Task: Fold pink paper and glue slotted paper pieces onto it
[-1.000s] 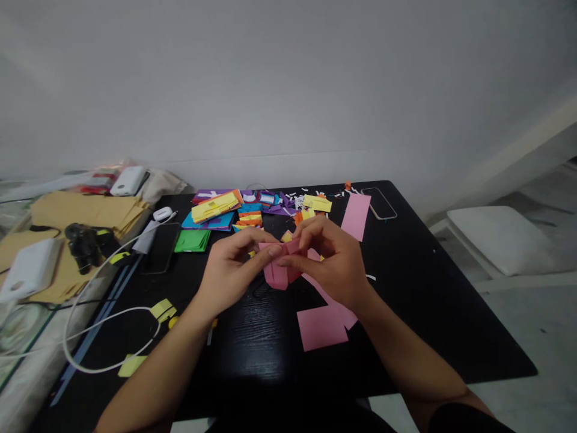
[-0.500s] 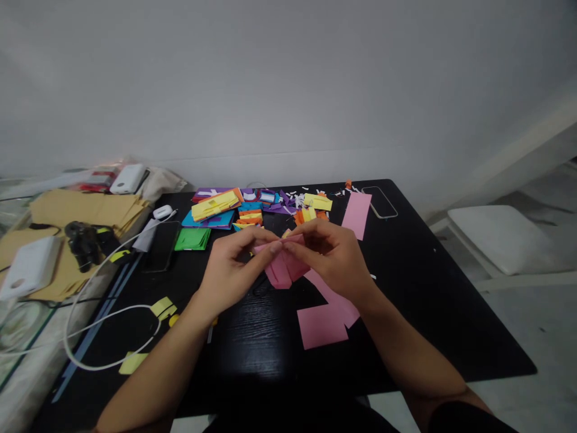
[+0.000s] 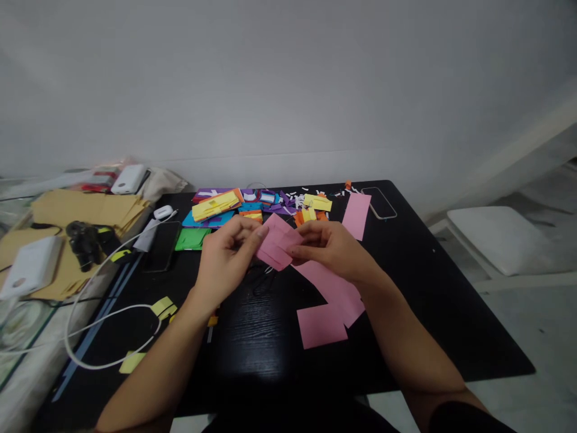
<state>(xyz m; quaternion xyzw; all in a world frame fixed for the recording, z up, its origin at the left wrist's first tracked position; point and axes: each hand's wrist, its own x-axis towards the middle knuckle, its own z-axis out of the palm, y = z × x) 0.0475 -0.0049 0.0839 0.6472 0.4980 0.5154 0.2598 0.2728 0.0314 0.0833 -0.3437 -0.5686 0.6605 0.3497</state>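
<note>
Between my two hands is a small piece of pink paper (image 3: 277,240) with crease lines across it, held above the table and tilted toward me. My left hand (image 3: 228,255) pinches its left edge, thumb on top. At the right corner, my right hand (image 3: 328,245) grips it between thumb and fingers; some of those fingertips are hidden behind the paper. Below my right hand lie more pink sheets (image 3: 322,326), overlapping on the black table (image 3: 252,355). Another pink strip (image 3: 357,215) lies farther back on the right.
Folded yellow papers (image 3: 216,205), green papers (image 3: 193,239) and scattered scraps (image 3: 295,200) line the table's back. A phone (image 3: 162,246) and a white cable (image 3: 112,311) lie to the left. A clear phone case (image 3: 383,203) sits back right, and a white chair (image 3: 500,240) stands beyond.
The pink paper has turned from a folded, downward-hanging shape to a flatter face toward me. My hands have moved slightly apart, and my right hand's grip has shifted to the corner.
</note>
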